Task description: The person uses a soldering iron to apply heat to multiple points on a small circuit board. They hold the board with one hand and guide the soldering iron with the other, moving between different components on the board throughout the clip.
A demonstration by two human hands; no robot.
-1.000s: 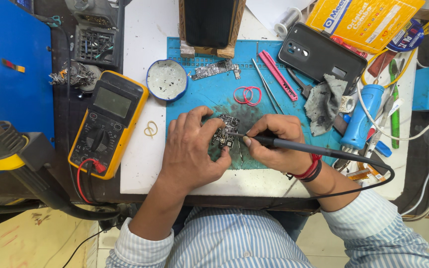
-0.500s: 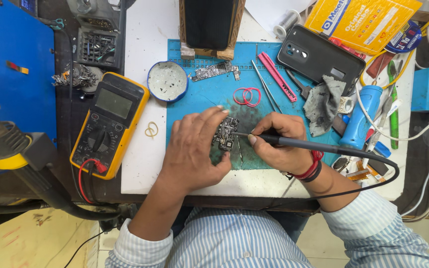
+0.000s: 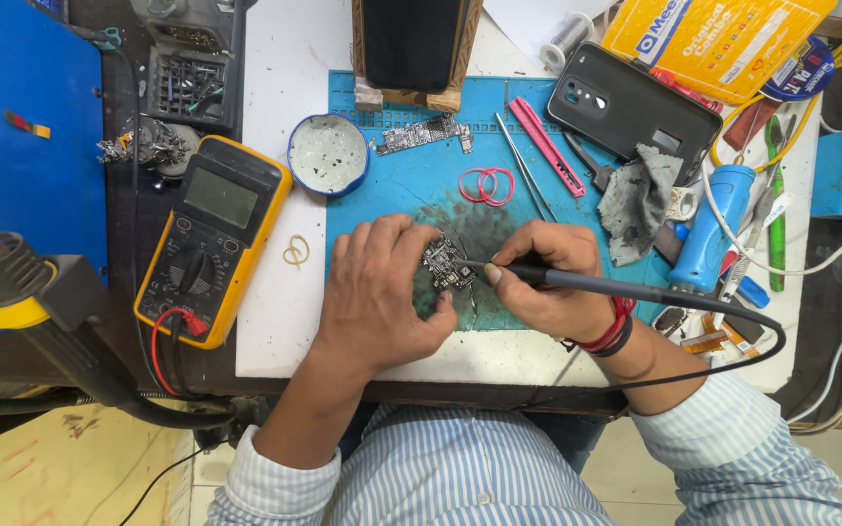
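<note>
A small dark circuit board lies on the blue work mat near the table's front. My left hand rests over its left side, fingers pinning it down. My right hand grips a black soldering iron like a pen, its tip touching the board's right edge. The iron's black cable loops off to the right past my wrist, which wears red and black bands.
A yellow multimeter lies left of the mat. Behind the hands are a round blue tin, a second circuit strip, red rubber bands, tweezers, a pink tool, a black phone, a grey cloth and a blue cylinder.
Both hands stay on the board; the iron's tip has shifted only slightly. The view has drifted a little.
</note>
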